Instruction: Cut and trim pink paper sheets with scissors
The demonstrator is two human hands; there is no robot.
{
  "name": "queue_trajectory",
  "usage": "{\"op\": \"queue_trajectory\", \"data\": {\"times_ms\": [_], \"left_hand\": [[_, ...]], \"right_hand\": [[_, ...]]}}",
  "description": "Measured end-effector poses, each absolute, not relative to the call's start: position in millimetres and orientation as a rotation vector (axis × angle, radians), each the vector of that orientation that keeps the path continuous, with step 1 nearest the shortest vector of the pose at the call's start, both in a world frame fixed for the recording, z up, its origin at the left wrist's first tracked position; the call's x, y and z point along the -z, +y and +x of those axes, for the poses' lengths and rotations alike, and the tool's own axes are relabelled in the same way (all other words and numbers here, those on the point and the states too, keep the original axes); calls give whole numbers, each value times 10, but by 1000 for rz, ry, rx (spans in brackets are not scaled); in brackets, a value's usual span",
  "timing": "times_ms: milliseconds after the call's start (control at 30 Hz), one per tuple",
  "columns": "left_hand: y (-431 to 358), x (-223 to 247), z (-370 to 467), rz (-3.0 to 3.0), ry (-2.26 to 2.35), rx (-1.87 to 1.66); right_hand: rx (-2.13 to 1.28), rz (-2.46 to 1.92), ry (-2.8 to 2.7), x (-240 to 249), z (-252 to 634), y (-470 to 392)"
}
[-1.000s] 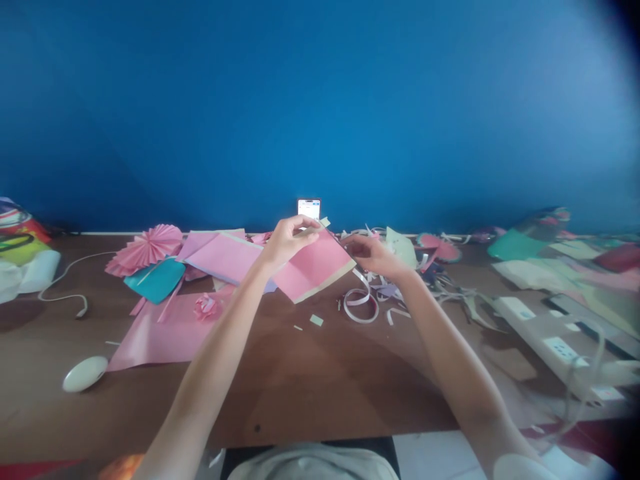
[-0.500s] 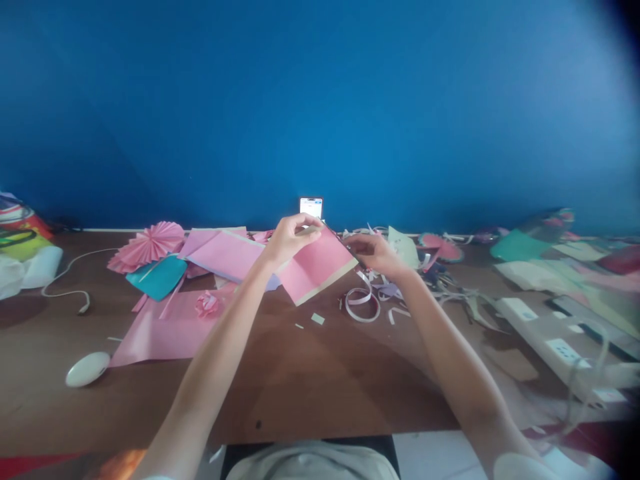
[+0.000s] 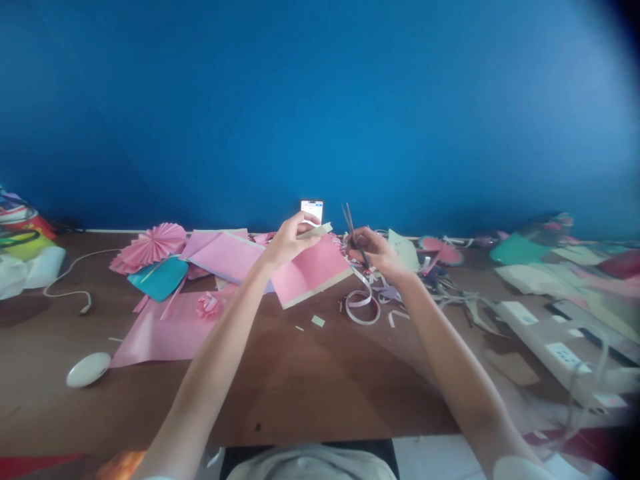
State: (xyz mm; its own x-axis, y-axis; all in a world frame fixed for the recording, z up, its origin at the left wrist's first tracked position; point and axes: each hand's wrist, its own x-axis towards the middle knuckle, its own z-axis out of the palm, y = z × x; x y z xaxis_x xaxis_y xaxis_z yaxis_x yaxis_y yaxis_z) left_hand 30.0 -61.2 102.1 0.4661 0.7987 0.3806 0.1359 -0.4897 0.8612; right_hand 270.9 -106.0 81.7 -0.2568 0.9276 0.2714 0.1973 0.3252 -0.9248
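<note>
Pink paper (image 3: 311,270) partly behind left hand (image 3: 289,241)

A white oval mouse (image 3: 89,370) lies at left, a white power strip (image 3: 563,357) at right

Pale-edged pink paper (image 3: 313,272) slants beside upright scissors (image 3: 351,223), blades slightly parted.

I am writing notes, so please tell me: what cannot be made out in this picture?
All in the head view:
Phone screen: text too small.
Pink paper: gripped part covered by the left hand.
Scissors: handles partly hidden by the right hand.
Dark red item: blurred, cut off by the right edge.
</note>
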Motion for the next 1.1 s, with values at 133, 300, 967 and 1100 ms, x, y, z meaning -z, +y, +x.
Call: {"op": "queue_trajectory", "data": {"times_ms": [133,300,967,1100], "left_hand": [[-606,-993,347,1913,801,-1040],[-605,-960,414,1938,771,-1085],[-657,-979,427,1942,745,-1092],[-650,-960,440,1930,757,-1072]], "right_hand": [[-960,-1060,-1758,-753,2634,-1028],[-964,-1082,-1812,-718,2561,-1032],[-1119,-985,-1783,-786,2526,-1098],[-1090,-957,-1744,-735,2522,-1062]]}}
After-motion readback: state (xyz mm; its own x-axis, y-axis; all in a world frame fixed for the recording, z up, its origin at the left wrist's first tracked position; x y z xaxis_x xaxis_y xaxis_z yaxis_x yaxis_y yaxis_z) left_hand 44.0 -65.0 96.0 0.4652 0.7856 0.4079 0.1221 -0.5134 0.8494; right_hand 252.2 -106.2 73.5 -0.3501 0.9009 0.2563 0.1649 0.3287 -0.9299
